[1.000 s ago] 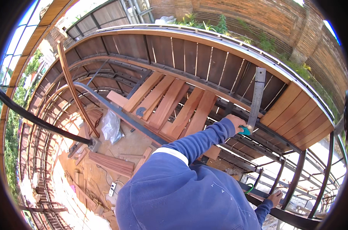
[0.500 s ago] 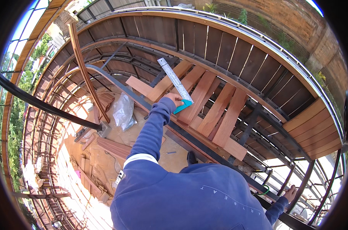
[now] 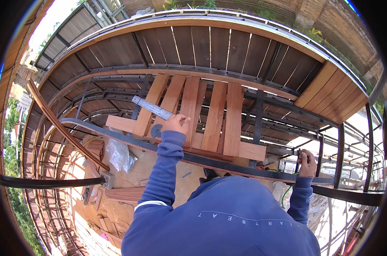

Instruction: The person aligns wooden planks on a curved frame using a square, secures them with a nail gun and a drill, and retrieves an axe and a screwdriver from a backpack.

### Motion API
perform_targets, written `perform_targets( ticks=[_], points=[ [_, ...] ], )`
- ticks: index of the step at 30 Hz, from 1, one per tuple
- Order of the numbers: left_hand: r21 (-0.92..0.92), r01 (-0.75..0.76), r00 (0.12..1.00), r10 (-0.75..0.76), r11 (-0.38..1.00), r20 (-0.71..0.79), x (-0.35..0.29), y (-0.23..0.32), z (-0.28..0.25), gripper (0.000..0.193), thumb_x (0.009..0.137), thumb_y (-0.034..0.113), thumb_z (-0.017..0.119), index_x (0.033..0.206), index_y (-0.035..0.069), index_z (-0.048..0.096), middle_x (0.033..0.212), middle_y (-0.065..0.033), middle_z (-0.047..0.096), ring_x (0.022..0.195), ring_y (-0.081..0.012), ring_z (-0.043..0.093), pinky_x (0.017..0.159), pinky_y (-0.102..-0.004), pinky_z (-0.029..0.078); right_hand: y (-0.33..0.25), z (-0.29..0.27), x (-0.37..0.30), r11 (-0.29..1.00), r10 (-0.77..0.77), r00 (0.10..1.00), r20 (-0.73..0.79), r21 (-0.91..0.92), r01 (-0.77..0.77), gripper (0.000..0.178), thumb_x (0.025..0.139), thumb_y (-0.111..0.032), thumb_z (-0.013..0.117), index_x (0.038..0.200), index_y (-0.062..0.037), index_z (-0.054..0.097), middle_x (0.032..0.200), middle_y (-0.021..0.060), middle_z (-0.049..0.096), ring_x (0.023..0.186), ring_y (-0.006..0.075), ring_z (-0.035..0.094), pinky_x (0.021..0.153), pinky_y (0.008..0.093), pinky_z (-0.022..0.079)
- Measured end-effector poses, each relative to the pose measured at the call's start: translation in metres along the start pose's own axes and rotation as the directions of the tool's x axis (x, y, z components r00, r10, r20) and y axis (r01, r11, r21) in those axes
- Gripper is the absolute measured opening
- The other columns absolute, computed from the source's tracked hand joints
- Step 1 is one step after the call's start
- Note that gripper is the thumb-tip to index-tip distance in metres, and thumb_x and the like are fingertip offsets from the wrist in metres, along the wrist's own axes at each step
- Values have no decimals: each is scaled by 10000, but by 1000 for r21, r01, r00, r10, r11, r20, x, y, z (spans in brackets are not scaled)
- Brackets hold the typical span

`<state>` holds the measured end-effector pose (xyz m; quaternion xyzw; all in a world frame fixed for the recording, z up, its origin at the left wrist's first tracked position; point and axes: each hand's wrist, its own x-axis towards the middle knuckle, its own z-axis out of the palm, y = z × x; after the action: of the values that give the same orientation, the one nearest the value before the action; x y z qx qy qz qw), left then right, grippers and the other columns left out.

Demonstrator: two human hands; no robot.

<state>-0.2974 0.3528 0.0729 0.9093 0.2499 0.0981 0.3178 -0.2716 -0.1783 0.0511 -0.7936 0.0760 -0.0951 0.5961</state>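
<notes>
I see hard daylight from above: the sky at the upper left is blown out white, and ground at the lower right glares pale. The planks (image 3: pixel 210 115) are brightly lit, with sharp shadows on the floor below. Focus is crisp in the middle; the fisheye bends the rails (image 3: pixel 227 164) and blackens the rim

Left hand (image 3: pixel 176 124) covers the near end of the ruler (image 3: pixel 152 108); its markings are too small to read. Right hand (image 3: pixel 307 162) wraps a rail (image 3: pixel 261 173), grip detail unclear. Blue sleeve (image 3: pixel 166 170) and torso hide the floor directly below. Small item (image 3: pixel 186 175) on the floor too tiny to identify. Plastic bag (image 3: pixel 119 154) contents unclear.
</notes>
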Motion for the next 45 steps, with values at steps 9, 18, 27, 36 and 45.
perform_targets(
  ticks=[9,18,27,36,45],
  points=[
    [320,-74,934,-47,945,354,9,119,116,664,749,619,706,1041,22,693,1001,-199,706,964,-350,681,851,-425,540,-33,75,-29,987,103,961,258,96,-132,148,954,-122,606,996,15,642,792,37,663,674,95,623,620,238,508],
    [403,94,920,-234,910,314,21,142,124,741,650,481,853,1128,-31,612,1144,-246,654,1088,-367,636,930,-405,516,-19,28,-19,994,72,965,254,65,-91,159,906,-116,649,951,33,684,779,63,685,699,99,635,644,252,508],
    [96,129,935,-153,987,321,27,114,153,600,692,344,836,1090,-56,634,955,-178,702,816,-278,694,775,-340,541,-8,-7,28,987,-120,986,117,-92,131,166,863,-107,657,955,26,698,728,107,661,637,165,633,614,286,495],
    [-754,-63,979,186,653,80,-25,211,121,178,851,76,742,1010,21,685,842,-8,684,707,-48,584,636,-235,484,30,-5,117,999,16,999,39,-43,-15,168,877,-144,642,891,17,686,656,83,655,594,118,610,582,287,485],
    [-701,-253,864,482,667,148,83,319,224,226,836,110,754,1022,-1,689,855,-21,701,744,-77,610,683,-245,510,60,62,206,958,-197,975,-103,-233,169,128,854,-124,661,841,2,641,682,142,665,624,222,674,593,330,506]
  ],
)
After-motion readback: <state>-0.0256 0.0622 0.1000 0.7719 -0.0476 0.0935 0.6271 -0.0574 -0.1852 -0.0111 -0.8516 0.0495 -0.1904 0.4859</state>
